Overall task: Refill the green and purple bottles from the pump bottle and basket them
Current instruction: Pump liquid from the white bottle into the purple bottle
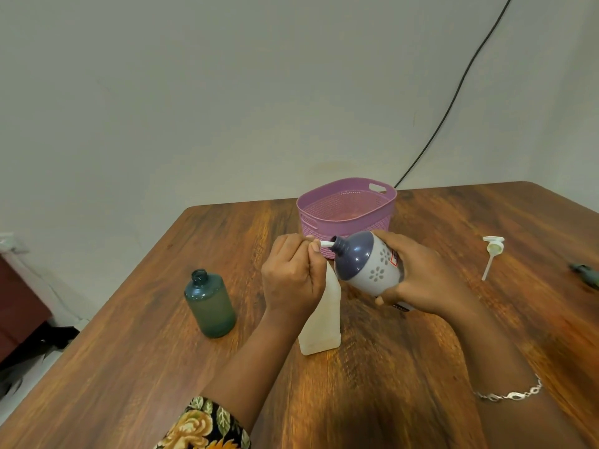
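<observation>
My right hand (pixel 418 277) grips the purple bottle (pixel 368 264), tilted on its side with its open neck pointing left. My left hand (pixel 293 277) is closed over the pump head of the white pump bottle (pixel 321 322), whose white nozzle (pixel 325 243) reaches into the purple bottle's mouth. The pump bottle stands on the table, its top hidden by my left hand. The green bottle (pixel 210 304) stands upright and uncapped to the left, with some liquid at its bottom. A purple woven basket (pixel 346 207) sits behind my hands, apparently with nothing in it.
A loose white pump cap with its tube (pixel 492 254) lies on the wooden table (pixel 405 367) to the right. A dark object (pixel 586 275) lies at the right edge. A black cable (pixel 453 95) runs down the wall behind the basket.
</observation>
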{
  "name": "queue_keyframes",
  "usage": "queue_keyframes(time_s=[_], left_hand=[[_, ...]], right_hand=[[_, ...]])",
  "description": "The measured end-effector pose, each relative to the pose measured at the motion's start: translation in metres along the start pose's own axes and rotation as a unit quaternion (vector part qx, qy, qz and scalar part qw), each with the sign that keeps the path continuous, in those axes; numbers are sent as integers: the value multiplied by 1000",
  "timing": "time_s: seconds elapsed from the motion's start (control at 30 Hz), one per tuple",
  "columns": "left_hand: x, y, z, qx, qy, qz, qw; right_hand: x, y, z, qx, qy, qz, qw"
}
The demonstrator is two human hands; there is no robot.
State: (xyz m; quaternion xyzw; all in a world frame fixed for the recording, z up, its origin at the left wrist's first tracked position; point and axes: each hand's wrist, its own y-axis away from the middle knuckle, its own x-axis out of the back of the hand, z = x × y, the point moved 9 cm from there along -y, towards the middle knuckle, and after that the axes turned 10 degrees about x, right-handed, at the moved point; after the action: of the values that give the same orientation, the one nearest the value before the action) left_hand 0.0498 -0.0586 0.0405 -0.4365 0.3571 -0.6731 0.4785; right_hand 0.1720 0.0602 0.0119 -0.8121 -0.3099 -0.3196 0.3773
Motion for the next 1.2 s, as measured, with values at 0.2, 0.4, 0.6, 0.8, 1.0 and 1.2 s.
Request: queue_keyframes(time_s=[0.2, 0.4, 0.6, 0.8, 1.0, 1.2], left_hand=[[2, -9, 4, -13, 6, 6, 1000], [-2, -1, 0, -15, 6, 15, 1000], [-4, 3, -5, -21, -5, 14, 1000], [2, -8, 2, -45, 7, 32, 998], [-1, -1, 2, -44, 2, 33, 998], [-2, 0, -2, -38, 13, 25, 999]], right_hand=[[1, -1, 2, -2, -7, 5, 1000], [-2, -1, 6, -5, -17, 6, 1000], [-7, 1, 6, -9, -30, 12, 999], [4, 1, 1, 1, -25, 21, 999], [1, 1, 3, -5, -38, 16, 999], [-6, 2, 2, -1, -45, 8, 999]])
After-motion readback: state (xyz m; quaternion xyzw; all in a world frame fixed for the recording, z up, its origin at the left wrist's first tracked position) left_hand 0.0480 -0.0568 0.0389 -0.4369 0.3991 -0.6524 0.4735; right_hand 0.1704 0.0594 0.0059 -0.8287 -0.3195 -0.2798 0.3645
